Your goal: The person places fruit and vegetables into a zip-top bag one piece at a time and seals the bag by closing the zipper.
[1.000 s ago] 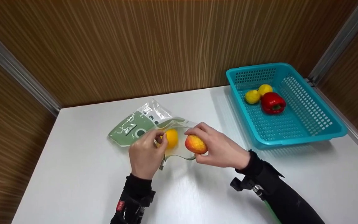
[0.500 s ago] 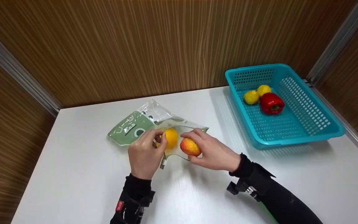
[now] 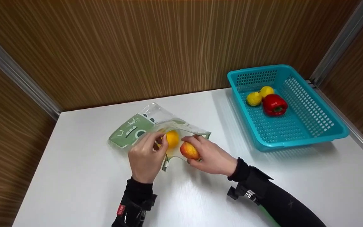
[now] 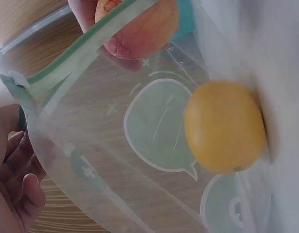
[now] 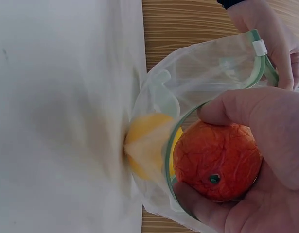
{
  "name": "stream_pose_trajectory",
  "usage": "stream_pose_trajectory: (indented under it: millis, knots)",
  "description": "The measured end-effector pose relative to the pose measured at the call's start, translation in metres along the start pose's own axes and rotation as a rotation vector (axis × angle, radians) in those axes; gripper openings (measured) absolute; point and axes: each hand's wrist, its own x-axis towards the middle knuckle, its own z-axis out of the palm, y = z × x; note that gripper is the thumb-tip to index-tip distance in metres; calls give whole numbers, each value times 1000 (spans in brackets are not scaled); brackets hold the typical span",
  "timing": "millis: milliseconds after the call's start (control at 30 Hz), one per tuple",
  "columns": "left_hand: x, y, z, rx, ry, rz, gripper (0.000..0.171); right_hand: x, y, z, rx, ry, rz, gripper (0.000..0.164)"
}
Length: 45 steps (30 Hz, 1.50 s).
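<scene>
A clear zip bag [image 3: 128,130] with a green cartoon face lies on the white table, its mouth toward the hands. Inside rests a smooth yellow-orange fruit [image 4: 224,127]. The left hand [image 3: 145,156] pinches the bag's edge close to the white zip slider [image 5: 259,47]. In the right hand [image 3: 213,157] is a wrinkled red-and-yellow peach [image 3: 189,150], gripped between thumb and fingers. That peach is at the bag's open mouth, and in the right wrist view the green zip rim curves round its far side. The tips of the left fingers are partly hidden in the head view.
To the right stands a turquoise basket [image 3: 301,143] holding a red bell pepper [image 3: 274,105] and two lemons [image 3: 254,98]. Wood-grain panels [image 3: 156,47] rise behind the table [image 3: 74,176] and at both sides.
The right hand has moved left with the peach, closer to the yellow-orange fruit in the bag. The left hand has stayed nearly still on the bag's edge.
</scene>
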Motion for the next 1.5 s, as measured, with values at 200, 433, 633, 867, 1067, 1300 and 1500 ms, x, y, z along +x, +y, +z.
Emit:
stream_pose_trajectory:
  millis: [200,433,633,867,1067,1300,1500]
  knots:
    - [-1,1,1,-9,-7,23,10,8,4,8,9,-18,21,59]
    - [-2,0,2,-5,-17,46,9,24,3,20,-48,-84,40,55]
    - [-2,1,2,23,-33,78,9,35,0,28,-67,-30,-56,55]
    - [-1,1,2,-11,-25,102,10,52,-2,32,-15,-128,52,40]
    - [-2,2,1,-34,-36,90,9,73,-2,36,15,-239,88,18]
    - [-1,2,1,-19,-37,101,7,90,3,44,57,-280,142,18]
    - [-1,1,1,-34,-34,105,7,90,7,49,132,-266,159,21]
